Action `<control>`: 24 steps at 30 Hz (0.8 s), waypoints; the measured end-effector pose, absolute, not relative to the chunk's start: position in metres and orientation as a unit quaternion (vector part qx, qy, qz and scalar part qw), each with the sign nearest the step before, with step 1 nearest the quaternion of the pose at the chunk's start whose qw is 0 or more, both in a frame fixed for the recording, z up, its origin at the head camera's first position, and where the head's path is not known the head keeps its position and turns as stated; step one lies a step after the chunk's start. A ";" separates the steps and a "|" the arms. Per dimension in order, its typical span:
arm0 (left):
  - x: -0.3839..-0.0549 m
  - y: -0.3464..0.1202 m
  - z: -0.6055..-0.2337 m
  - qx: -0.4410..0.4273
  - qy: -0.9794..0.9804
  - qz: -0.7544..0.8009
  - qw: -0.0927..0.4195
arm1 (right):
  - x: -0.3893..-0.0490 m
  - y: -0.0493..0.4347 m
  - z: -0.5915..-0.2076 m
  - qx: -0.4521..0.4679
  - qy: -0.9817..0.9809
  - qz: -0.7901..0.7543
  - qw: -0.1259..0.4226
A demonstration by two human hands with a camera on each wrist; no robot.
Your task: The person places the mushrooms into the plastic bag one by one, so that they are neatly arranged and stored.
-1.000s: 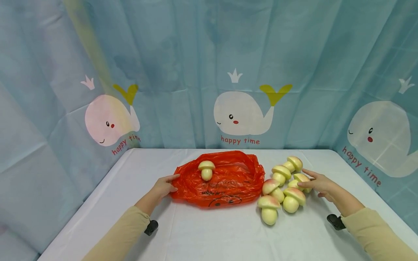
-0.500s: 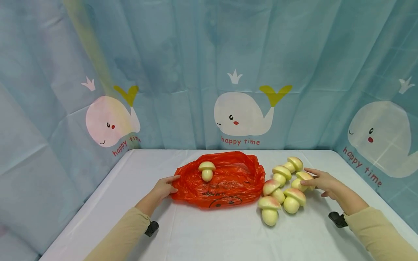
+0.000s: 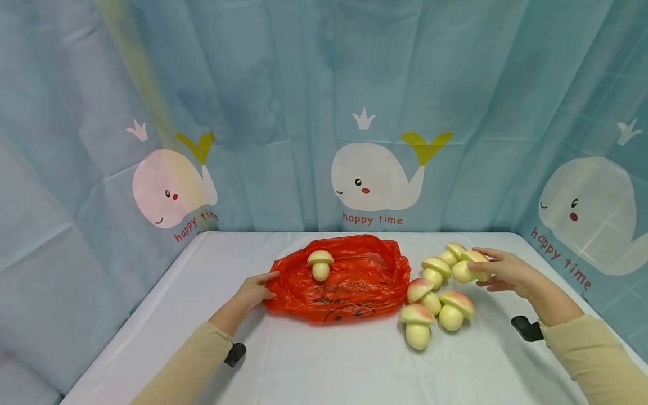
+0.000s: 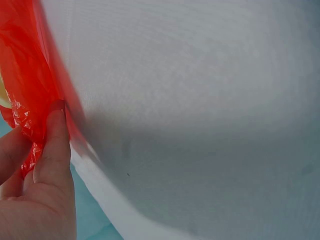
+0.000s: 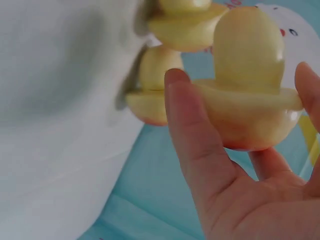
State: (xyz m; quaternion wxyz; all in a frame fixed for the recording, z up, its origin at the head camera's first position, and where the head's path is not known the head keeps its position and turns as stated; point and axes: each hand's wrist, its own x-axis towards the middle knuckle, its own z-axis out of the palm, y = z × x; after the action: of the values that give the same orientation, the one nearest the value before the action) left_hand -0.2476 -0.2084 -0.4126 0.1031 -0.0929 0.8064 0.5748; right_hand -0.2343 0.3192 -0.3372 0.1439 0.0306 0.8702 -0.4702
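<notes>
My left hand (image 3: 251,292) pinches the left edge of a red plastic bag (image 3: 349,304); the left wrist view shows the film (image 4: 25,70) between thumb and fingers. Inside the bag's wide mouth lies one toy mushroom (image 3: 320,265), pale yellow-green with a rounded cap. On the right, my right hand (image 3: 508,273) grips another toy mushroom (image 3: 463,272) by its cap, its stem pointing left. In the right wrist view thumb and fingers close round the rim of that mushroom's cap (image 5: 255,120), stem upward in the picture.
Several more toy mushrooms, some with pinkish caps, lie clustered between the bag and my right hand, such as the front mushroom (image 3: 418,326) and the back mushroom (image 3: 434,271). A white cloth covers the table (image 3: 324,365). A blue whale-print curtain (image 3: 283,112) hangs behind it.
My right hand has taken hold of a mushroom from the right side of the cluster and raised it slightly, its stem swinging left. My left hand and the bag stay put.
</notes>
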 end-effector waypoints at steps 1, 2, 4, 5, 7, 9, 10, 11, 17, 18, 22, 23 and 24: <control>-0.248 -0.208 -0.412 -0.093 0.808 0.573 0.103 | -0.234 0.318 -0.335 0.029 0.868 -0.474 0.142; -0.248 -0.208 -0.412 -0.093 0.809 0.571 0.103 | -0.235 0.316 -0.334 0.026 0.868 -0.476 0.139; -0.248 -0.208 -0.413 -0.093 0.808 0.572 0.105 | -0.236 0.313 -0.330 0.020 0.867 -0.479 0.136; -0.248 -0.209 -0.413 -0.094 0.808 0.572 0.105 | -0.236 0.310 -0.329 0.018 0.867 -0.479 0.135; -0.248 -0.209 -0.413 -0.095 0.807 0.572 0.107 | -0.237 0.305 -0.326 0.013 0.867 -0.480 0.132; -0.248 -0.209 -0.414 -0.097 0.805 0.575 0.109 | -0.238 0.300 -0.323 0.010 0.867 -0.482 0.129; -0.247 -0.209 -0.414 -0.098 0.804 0.576 0.108 | -0.238 0.298 -0.322 0.009 0.866 -0.483 0.126; -0.247 -0.209 -0.413 -0.098 0.803 0.577 0.109 | -0.239 0.295 -0.321 0.010 0.866 -0.485 0.122; -0.247 -0.208 -0.412 -0.097 0.802 0.579 0.109 | -0.243 0.282 -0.313 0.012 0.860 -0.499 0.109; -0.247 -0.208 -0.412 -0.096 0.803 0.578 0.110 | -0.243 0.280 -0.312 0.011 0.858 -0.501 0.109; -0.247 -0.208 -0.411 -0.098 0.802 0.579 0.111 | -0.246 0.272 -0.306 -0.001 0.852 -0.511 0.111; -0.247 -0.208 -0.411 -0.097 0.802 0.579 0.110 | -0.247 0.270 -0.304 -0.002 0.848 -0.518 0.114; -0.247 -0.208 -0.411 -0.097 0.802 0.580 0.111 | -0.248 0.268 -0.303 -0.004 0.843 -0.525 0.118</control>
State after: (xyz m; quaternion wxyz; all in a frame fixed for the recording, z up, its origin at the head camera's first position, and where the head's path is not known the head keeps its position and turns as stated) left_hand -0.2468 -0.2081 -0.4114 0.1107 -0.0967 0.8015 0.5796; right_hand -0.2475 0.2680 -0.3029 0.1180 -0.0040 0.8430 -0.5248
